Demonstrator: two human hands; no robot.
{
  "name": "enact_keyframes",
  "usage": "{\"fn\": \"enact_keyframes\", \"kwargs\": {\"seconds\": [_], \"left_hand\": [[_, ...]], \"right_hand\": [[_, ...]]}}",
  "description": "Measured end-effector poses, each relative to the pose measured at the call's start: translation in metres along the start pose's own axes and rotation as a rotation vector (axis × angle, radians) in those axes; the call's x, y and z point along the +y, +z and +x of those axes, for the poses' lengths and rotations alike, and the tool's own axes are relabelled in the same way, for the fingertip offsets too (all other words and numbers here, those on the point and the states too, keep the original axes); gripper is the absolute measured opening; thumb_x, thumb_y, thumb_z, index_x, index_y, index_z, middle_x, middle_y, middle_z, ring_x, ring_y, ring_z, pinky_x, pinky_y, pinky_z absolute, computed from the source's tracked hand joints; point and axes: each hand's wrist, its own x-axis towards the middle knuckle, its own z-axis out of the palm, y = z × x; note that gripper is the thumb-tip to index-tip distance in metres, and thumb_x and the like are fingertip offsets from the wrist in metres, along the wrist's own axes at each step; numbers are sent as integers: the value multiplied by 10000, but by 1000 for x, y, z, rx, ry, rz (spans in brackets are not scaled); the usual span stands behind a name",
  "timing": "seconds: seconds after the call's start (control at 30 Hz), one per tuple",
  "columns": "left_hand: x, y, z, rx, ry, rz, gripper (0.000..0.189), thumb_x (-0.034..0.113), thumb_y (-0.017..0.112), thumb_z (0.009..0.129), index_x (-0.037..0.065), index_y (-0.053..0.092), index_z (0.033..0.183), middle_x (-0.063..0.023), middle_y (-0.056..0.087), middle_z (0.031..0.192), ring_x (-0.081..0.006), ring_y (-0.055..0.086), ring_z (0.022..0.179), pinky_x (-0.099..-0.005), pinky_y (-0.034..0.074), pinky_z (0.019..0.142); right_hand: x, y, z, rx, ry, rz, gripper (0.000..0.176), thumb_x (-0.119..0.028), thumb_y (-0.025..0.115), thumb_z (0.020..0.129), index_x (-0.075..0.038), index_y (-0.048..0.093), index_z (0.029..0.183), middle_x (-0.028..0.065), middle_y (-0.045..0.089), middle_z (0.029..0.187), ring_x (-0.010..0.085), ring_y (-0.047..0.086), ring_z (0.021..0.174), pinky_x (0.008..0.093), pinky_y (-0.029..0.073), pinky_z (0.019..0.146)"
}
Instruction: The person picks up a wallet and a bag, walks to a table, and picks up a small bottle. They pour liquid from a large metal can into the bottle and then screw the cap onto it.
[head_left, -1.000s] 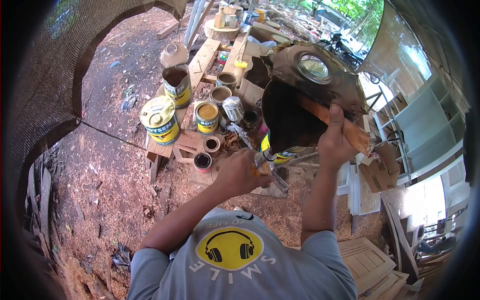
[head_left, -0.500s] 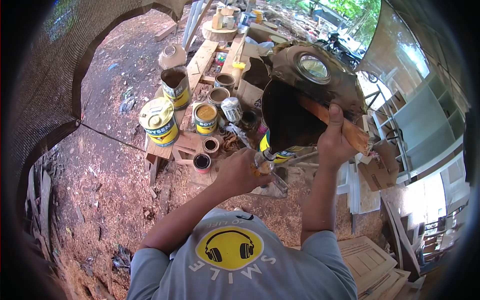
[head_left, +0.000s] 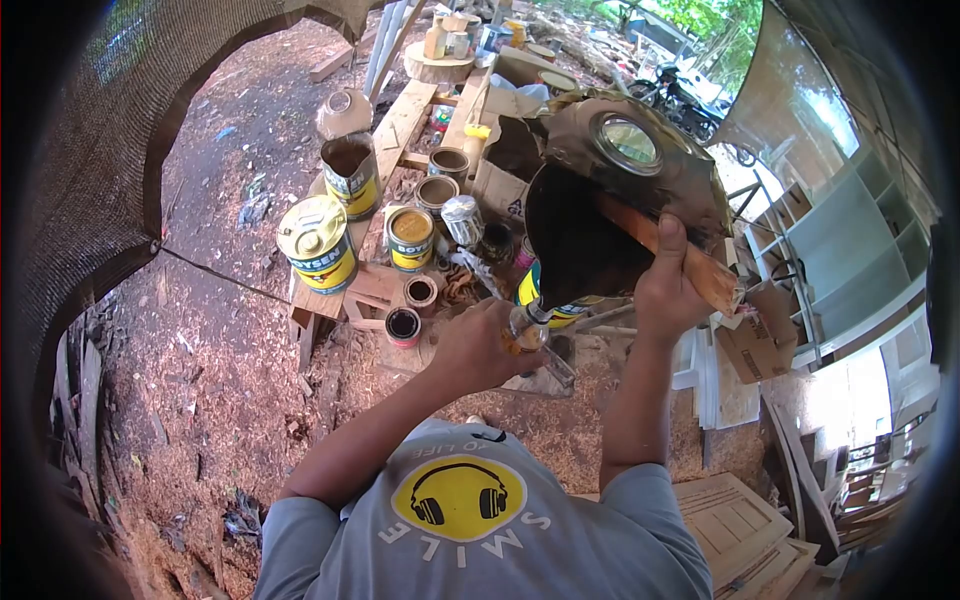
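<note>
Head view: I logged left hand [head_left: 472, 346] gripping clear container [head_left: 524, 331]; right hand [head_left: 670, 286] gripped wooden stick [head_left: 713, 281], its far end inside dark shell [head_left: 690, 187] with round glass [head_left: 629, 142]. Lidded can [head_left: 319, 246] stood at near left corner of plank bench [head_left: 404, 112].

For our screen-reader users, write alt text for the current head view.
A person's right hand grips a wooden piece at a dark hollow object with round glass; the left hand holds a clear container near paint cans on planks.
</note>
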Motion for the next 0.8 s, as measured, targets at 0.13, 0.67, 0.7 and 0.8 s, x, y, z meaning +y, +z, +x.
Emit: {"fn": "enact_keyframes", "kwargs": {"seconds": [0.13,0.67,0.7,0.8], "left_hand": [[-1,1,2,6,6,4,602,438,834,659,1,617,1010,-173,639,981,-358,643,938,-458,504,824],[-3,-1,5,-39,-8,-17,601,432,831,658,-1,607,1009,-171,639,1002,-359,636,967,-457,503,837],[-3,-1,6,-45,-12,-15,601,433,830,658,0,607,1009,-172,639,1005,-359,635,970,-457,503,838],[-2,-1,5,-41,-3,-22,603,435,828,662,1,608,1018,-173,640,1011,-359,635,975,-457,502,842]], "right_hand": [[-2,0,0,-3,36,11,218,-117,726,892,79,664,967,104,705,937,160,660,845,291,515,817],[3,-1,-1,14,9,-34,246,-145,744,883,78,676,960,105,708,925,154,658,845,285,510,813],[4,-1,-1,17,8,-34,247,-147,743,883,77,675,961,105,708,929,155,658,849,286,510,815],[3,0,-1,18,-1,-18,245,-145,739,887,77,675,968,105,708,939,156,658,860,289,510,822]]}}
